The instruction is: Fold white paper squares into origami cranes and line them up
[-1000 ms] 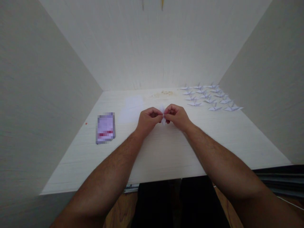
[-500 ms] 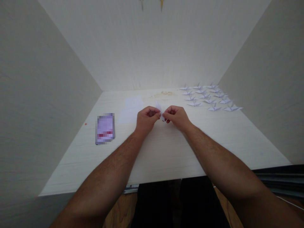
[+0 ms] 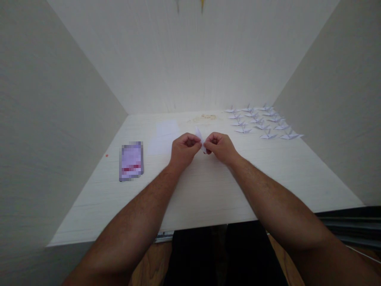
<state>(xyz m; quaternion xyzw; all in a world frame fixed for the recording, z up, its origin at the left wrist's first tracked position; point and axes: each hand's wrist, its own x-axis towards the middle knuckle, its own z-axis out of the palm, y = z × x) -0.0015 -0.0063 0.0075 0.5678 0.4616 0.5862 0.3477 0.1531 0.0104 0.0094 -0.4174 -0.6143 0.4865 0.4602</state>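
A small piece of folded white paper [image 3: 199,134] is pinched between my two hands above the middle of the table. My left hand [image 3: 185,149] grips its left side between thumb and fingertips. From the other side, my right hand [image 3: 220,146] closes its thumb and fingers on the same paper near its lower end. One pointed flap sticks up beyond the fingers; the fingertips hide most of the rest. Several white origami cranes [image 3: 254,120] stand in rows at the back right. Flat white paper sheets [image 3: 163,137] lie just left of my left hand.
A blurred-out purple rectangular object [image 3: 131,161] lies on the white table [image 3: 208,198] at the left. A tiny red bit [image 3: 106,155] sits near the left edge. Pale walls enclose the back and both sides. A brownish stain [image 3: 206,117] marks the tabletop at the back.
Both hands stay in nearly the same place on the folded paper. The right fingers have shifted slightly, and a small white tip beneath them no longer shows.
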